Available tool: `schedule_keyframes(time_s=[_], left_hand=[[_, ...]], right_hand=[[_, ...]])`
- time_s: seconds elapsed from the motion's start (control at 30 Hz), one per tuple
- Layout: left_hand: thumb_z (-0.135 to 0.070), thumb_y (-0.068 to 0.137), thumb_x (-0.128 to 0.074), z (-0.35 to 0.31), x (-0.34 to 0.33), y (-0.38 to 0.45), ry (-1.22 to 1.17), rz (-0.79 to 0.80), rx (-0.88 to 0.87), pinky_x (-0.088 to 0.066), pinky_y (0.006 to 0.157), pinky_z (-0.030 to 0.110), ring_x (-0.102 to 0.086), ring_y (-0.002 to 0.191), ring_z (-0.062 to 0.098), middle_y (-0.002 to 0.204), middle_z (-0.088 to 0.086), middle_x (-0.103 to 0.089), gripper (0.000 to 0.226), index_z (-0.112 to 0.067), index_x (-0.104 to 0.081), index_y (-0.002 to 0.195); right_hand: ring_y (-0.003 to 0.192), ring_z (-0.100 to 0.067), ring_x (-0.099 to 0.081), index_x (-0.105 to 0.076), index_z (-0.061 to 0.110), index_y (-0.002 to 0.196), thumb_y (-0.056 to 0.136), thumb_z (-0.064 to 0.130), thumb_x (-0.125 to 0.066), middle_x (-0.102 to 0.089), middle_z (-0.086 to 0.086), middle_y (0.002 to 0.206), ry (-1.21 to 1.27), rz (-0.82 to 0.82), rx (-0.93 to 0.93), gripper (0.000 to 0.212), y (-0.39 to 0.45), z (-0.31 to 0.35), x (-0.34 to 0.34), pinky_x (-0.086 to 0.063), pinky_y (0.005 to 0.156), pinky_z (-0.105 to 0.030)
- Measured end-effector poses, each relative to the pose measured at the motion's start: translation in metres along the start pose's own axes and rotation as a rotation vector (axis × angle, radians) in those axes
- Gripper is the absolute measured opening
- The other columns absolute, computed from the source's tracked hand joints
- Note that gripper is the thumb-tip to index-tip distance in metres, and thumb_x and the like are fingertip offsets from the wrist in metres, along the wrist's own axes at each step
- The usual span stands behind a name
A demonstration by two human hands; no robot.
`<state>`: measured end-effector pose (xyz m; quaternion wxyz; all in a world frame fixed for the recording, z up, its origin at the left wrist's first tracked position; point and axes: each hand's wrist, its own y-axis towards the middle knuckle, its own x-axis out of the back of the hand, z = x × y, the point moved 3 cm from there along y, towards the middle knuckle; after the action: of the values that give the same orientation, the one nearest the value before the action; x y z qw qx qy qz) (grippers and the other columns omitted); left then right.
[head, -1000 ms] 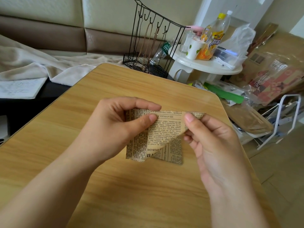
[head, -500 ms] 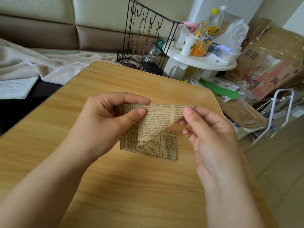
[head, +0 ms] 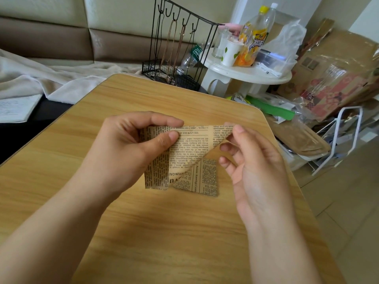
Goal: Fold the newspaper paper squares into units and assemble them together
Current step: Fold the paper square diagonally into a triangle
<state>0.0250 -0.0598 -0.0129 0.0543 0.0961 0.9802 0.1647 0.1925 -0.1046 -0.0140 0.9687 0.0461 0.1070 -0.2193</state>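
The wooden table (head: 184, 232) fills most of the head view and carries the work near its middle; behind its far edge stand a black wire rack (head: 176, 50) and a white side table (head: 246, 72) with bottles and a cup, well apart from your hands. Above the tabletop, between your two hands, you hold the newspaper paper square (head: 190, 158), partly folded: its near edge lies on or just above the wood, and its far edge is raised towards you. Your left hand (head: 127, 152) grips the far-left portion, thumb on the printed face and index finger curled over the top edge. Your right hand (head: 252, 165) pinches the far-right corner between thumb and index finger, its remaining fingers loosely curled beneath the lifted flap. That flap curls down and to the left, so its free edge runs diagonally from the far-right corner towards the near-left, showing the plain tan underside where it lifts. The relation that matters is this diagonal: the fold appears unfinished, and the corner in your right hand lies to the right of the left hand's anchor, so the right hand is the nearer one to carry it across. No finished units are visible.
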Motion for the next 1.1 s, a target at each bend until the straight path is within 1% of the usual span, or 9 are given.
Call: schedule_keyframes(time_s=[0.1, 0.17, 0.23, 0.33, 0.4, 0.5, 0.63, 0.97, 1.1], left_hand=[[-0.015, 0.068, -0.069, -0.001, 0.001, 0.0, -0.007, -0.004, 0.006, -0.05, 0.06, 0.011, -0.066, 0.068, 0.001, 0.076, -0.007, -0.074, 0.018, -0.025, -0.075, 0.082], [-0.014, 0.068, -0.069, -0.001, 0.0, -0.001, -0.008, 0.01, 0.013, -0.05, 0.06, 0.012, -0.067, 0.068, 0.003, 0.076, -0.006, -0.074, 0.016, -0.022, -0.076, 0.08], [-0.014, 0.067, -0.07, -0.001, -0.001, -0.001, -0.018, 0.019, 0.026, -0.051, 0.061, 0.014, -0.067, 0.069, 0.005, 0.078, -0.003, -0.074, 0.016, -0.021, -0.075, 0.08], [-0.016, 0.065, -0.071, 0.0, 0.0, -0.001, -0.043, 0.014, 0.043, -0.051, 0.063, 0.014, -0.065, 0.069, 0.006, 0.075, -0.003, -0.072, 0.018, -0.022, -0.075, 0.081], [-0.017, 0.064, -0.072, 0.001, 0.001, 0.0, -0.051, 0.022, 0.05, -0.051, 0.064, 0.015, -0.062, 0.066, 0.007, 0.072, -0.005, -0.067, 0.022, -0.024, -0.073, 0.085], [-0.017, 0.063, -0.072, 0.002, 0.002, 0.0, -0.063, 0.02, 0.072, -0.052, 0.064, 0.017, -0.059, 0.065, 0.009, 0.07, -0.006, -0.063, 0.024, -0.022, -0.072, 0.086], [-0.015, 0.063, -0.072, 0.002, 0.004, 0.0, -0.08, 0.025, 0.112, -0.052, 0.06, 0.018, -0.063, 0.065, 0.01, 0.072, -0.003, -0.069, 0.015, -0.016, -0.072, 0.078], [-0.013, 0.067, -0.07, 0.004, 0.007, 0.0, -0.073, 0.058, 0.123, -0.05, 0.059, 0.014, -0.067, 0.066, 0.007, 0.071, -0.001, -0.072, 0.013, -0.014, -0.073, 0.079], [-0.016, 0.067, -0.07, 0.006, 0.01, 0.002, -0.001, 0.057, 0.143, -0.053, 0.059, 0.017, -0.069, 0.067, 0.008, 0.074, -0.001, -0.074, 0.013, -0.018, -0.073, 0.08]], right_hand=[[0.074, -0.007, -0.061, -0.071, 0.019, 0.074, 0.079, 0.025, -0.071, -0.071, 0.004, 0.078, -0.109, 0.11, 0.001, 0.008, -0.003, 0.0, -0.004, -0.045, 0.072, -0.028], [0.068, -0.002, -0.062, -0.069, 0.015, 0.072, 0.081, 0.019, -0.069, -0.071, 0.005, 0.072, -0.147, 0.156, 0.002, 0.01, -0.005, -0.001, -0.007, -0.047, 0.067, -0.02], [0.062, -0.002, -0.061, -0.068, 0.014, 0.068, 0.082, 0.017, -0.068, -0.069, 0.004, 0.067, -0.165, 0.155, 0.02, 0.014, -0.006, -0.001, -0.008, -0.047, 0.062, -0.016], [0.061, -0.008, -0.057, -0.067, 0.009, 0.065, 0.078, 0.021, -0.071, -0.065, 0.0, 0.061, -0.175, 0.113, 0.02, 0.017, -0.003, -0.004, -0.004, -0.046, 0.066, -0.023], [0.06, -0.01, -0.056, -0.067, 0.01, 0.064, 0.07, 0.028, -0.073, -0.062, -0.001, 0.059, -0.174, 0.093, 0.007, 0.019, -0.002, -0.005, -0.002, -0.045, 0.069, -0.027], [0.059, -0.009, -0.054, -0.069, 0.014, 0.06, 0.062, 0.034, -0.074, -0.061, 0.001, 0.057, -0.18, 0.084, -0.011, 0.021, -0.001, -0.008, -0.003, -0.043, 0.069, -0.029], [0.059, -0.009, -0.053, -0.07, 0.018, 0.057, 0.057, 0.038, -0.074, -0.06, 0.003, 0.055, -0.189, 0.087, -0.021, 0.019, -0.002, -0.01, -0.004, -0.041, 0.068, -0.029], [0.055, -0.006, -0.053, -0.069, 0.021, 0.051, 0.055, 0.035, -0.073, -0.06, 0.006, 0.055, -0.134, 0.103, -0.064, 0.015, -0.002, -0.012, -0.008, -0.041, 0.064, -0.024], [0.059, -0.008, -0.056, -0.069, 0.016, 0.059, 0.066, 0.027, -0.074, -0.063, 0.003, 0.059, -0.191, 0.119, -0.072, 0.014, -0.002, -0.015, -0.007, -0.044, 0.065, -0.025]])
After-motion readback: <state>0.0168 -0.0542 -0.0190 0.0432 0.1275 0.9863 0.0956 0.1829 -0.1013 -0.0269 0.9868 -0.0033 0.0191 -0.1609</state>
